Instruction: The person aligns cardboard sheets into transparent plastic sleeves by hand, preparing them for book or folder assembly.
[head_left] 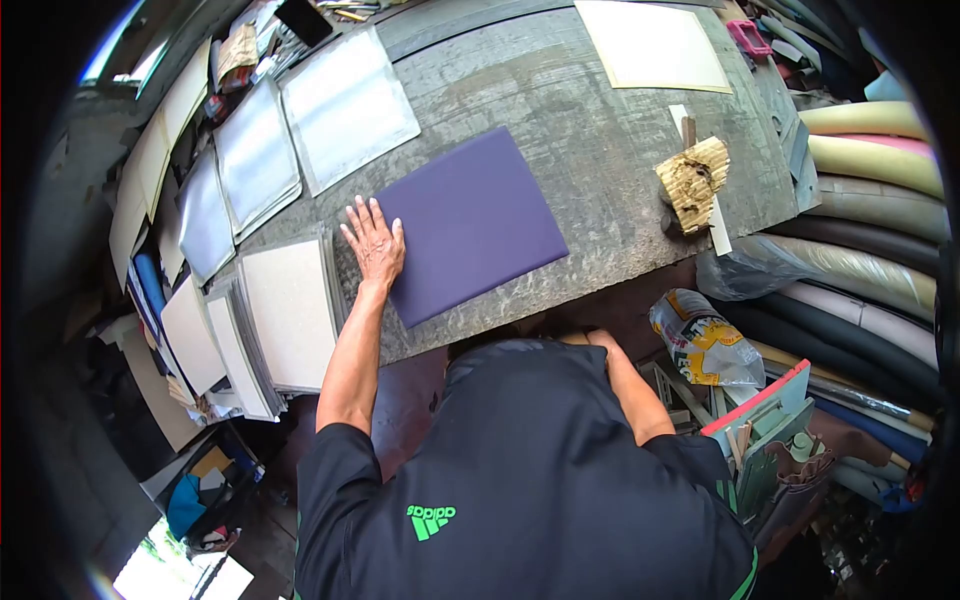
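Note:
A flat, rectangular dark purple cover [478, 225] lies on the worn wooden table [590, 190]. My left hand [377, 248] rests flat at its left edge, fingers spread and pointing away from me, the thumb right at the edge. Nothing is held in it. Just left of that hand stands a stack of pale boards [288, 315]. Beyond it lie stacks of clear, shiny plastic sleeves [350, 110]. My right arm reaches down by the table's near edge; only a little of my right hand [575, 338] shows there, its fingers hidden behind my dark shirt.
At the table's right lies a crumpled piece of corrugated cardboard [692, 185] over a pale strip [722, 230]. A cream sheet [655, 45] is at the back right. Rolls of material [870, 160] fill the right side. A printed plastic bag [705, 340] sits below the table edge.

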